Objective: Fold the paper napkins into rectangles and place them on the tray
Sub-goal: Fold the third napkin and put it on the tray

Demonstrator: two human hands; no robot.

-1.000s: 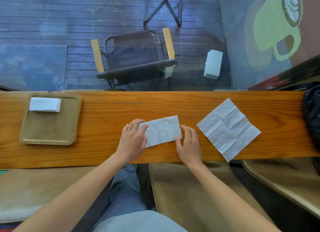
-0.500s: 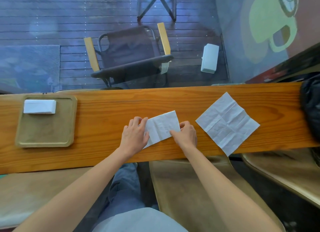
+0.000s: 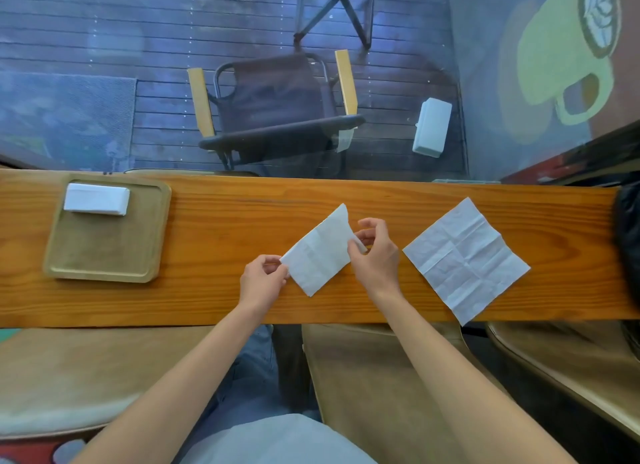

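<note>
The half-folded napkin (image 3: 320, 252) is pinched at both ends over the middle of the wooden counter (image 3: 221, 221). Its left corner is nipped between thumb and curled fingers of the left hand (image 3: 263, 282). Its right edge is gripped between thumb and fingertips of the right hand (image 3: 375, 256), the remaining fingers curled loosely above. The paper is seen as a white rectangle turned on a slant, creased and faintly crumpled, its far corner lifted. Whether its near corner touches the wood cannot be told. Just beside the right hand, an unfolded napkin (image 3: 465, 259) is laid flat as a diamond, its fold lines showing, its near tip over the counter's edge. Well to the left, a folded napkin (image 3: 97, 199) is set in the far corner of the wooden tray (image 3: 104, 256).
</note>
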